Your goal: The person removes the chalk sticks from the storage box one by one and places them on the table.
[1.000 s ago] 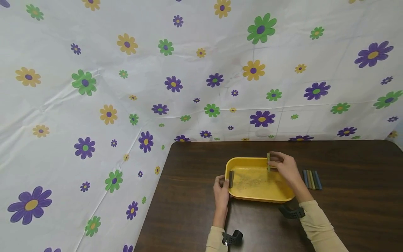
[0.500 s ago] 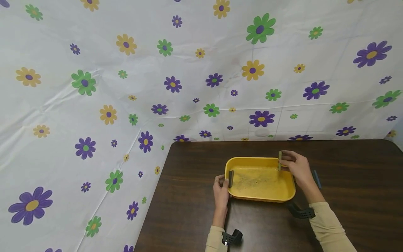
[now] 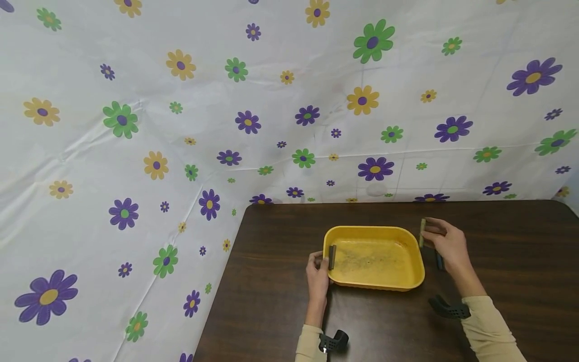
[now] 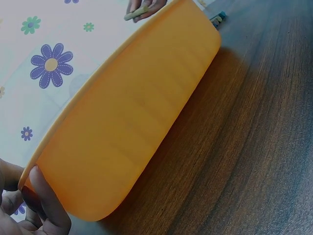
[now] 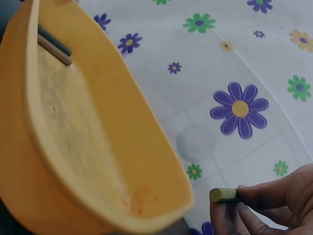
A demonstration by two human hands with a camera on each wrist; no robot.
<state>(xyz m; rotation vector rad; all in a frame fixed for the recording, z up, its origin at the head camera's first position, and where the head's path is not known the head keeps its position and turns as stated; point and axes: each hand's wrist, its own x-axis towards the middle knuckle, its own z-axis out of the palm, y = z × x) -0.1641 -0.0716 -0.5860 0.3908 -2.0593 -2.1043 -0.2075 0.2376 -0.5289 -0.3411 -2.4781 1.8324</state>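
Observation:
A yellow plastic tray (image 3: 368, 287) stands on the table. My left hand (image 3: 318, 274) grips its left end; in the left wrist view the thumb and fingers (image 4: 46, 198) pinch the rim. Just past the tray's right end, my right hand (image 3: 448, 246) holds an olive-yellow chalk stick (image 3: 422, 232) upright between thumb and fingertips. The right wrist view shows the round end of this chalk (image 5: 215, 195) towards the camera. Inside the tray, against its left wall, lie two dark chalk sticks (image 3: 332, 257), one green and one brown (image 5: 57, 52).
Beyond the tray's right end, more chalk sticks (image 3: 439, 260) lie on the dark wooden table (image 3: 271, 251), mostly hidden by my right hand; their ends (image 4: 218, 18) show in the left wrist view. A white flowered sheet (image 3: 271, 100) hangs behind and to the left.
My right hand has moved right with the olive-yellow chalk, from over the tray to past its right end, covering most of the chalks there. The left hand and tray stay put.

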